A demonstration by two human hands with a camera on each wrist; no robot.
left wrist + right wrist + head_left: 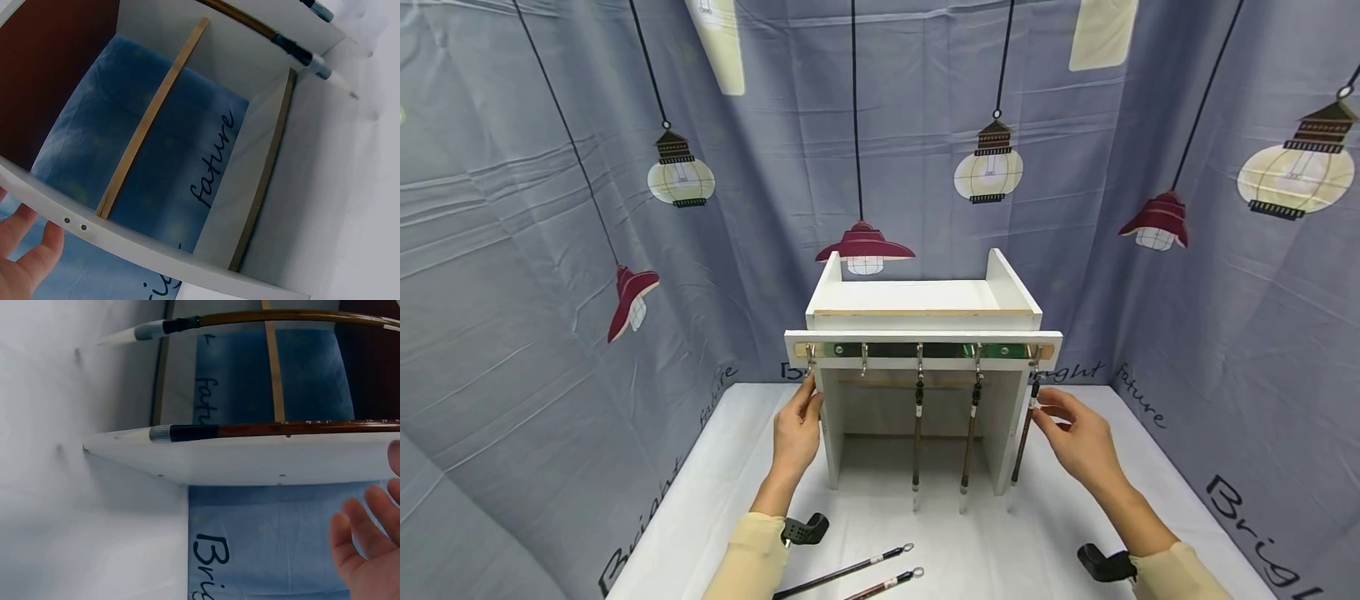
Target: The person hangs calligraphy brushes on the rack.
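Note:
A white wooden rack (925, 324) stands on the table, with a row of metal hooks along its front bar. Three calligraphy brushes hang from it tips down, among them a middle brush (917, 433) and one to its right (972, 435). My left hand (796, 429) is at the rack's left side panel (144, 245), fingertips close under the leftmost hook (810, 354). With my right hand (1077, 435) I pinch the rightmost brush (1022, 446) near its top, below its hook. In the right wrist view that brush (250, 429) runs along the right side panel (250, 461).
Two more brushes lie on the white table near its front, one dark (842, 572) and one reddish (883, 586), both with loops at their ends. A hook (864, 358) second from left holds no brush. Lamp-patterned curtains (760, 208) surround the table.

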